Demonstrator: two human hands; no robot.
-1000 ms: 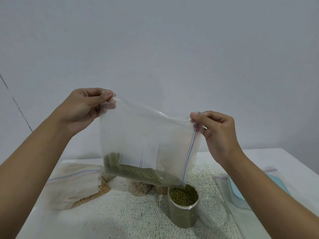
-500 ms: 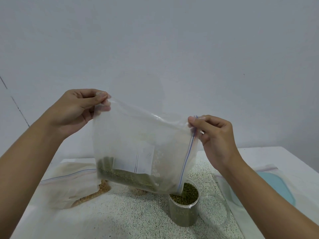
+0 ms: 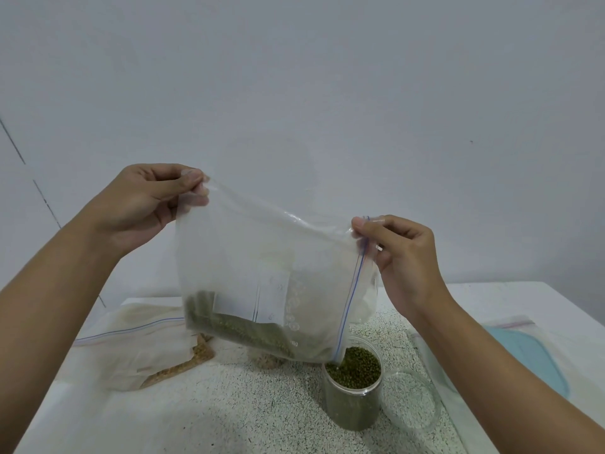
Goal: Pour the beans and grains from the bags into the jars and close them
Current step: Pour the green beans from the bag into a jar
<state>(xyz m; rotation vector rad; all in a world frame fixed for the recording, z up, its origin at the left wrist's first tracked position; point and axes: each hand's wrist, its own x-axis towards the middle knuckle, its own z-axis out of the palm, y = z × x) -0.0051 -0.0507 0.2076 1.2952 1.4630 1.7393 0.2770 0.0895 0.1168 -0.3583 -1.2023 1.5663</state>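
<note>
**Green beans mid-pour, and the jar's almost topped off**

This is the pouring step for the green beans. The clear jar stands open on the speckled table and it's packed nearly to the rim.

The zip bag hangs right above it, tilted so the low corner of its zip end sits at the jar's mouth. The left hand pinches the bag's closed corner, high up and to the left of the jar. The right hand pinches the zip-end corner above the jar. Both grips are thumb-and-finger pinches on plastic.

A good band of beans lies along the bag's low edge, up-left of the jar. I can't tell whether any are actually dropping.

Next move, I'd say: ease the left hand higher only a little, since there looks to be more in the bag than room in the jar. Then stop and grab the clear lid lying just right of the jar.

Another bag with tan grains lies well left of the jar, so that one's not poured yet. Something teal sits off to the jar's right.
</note>
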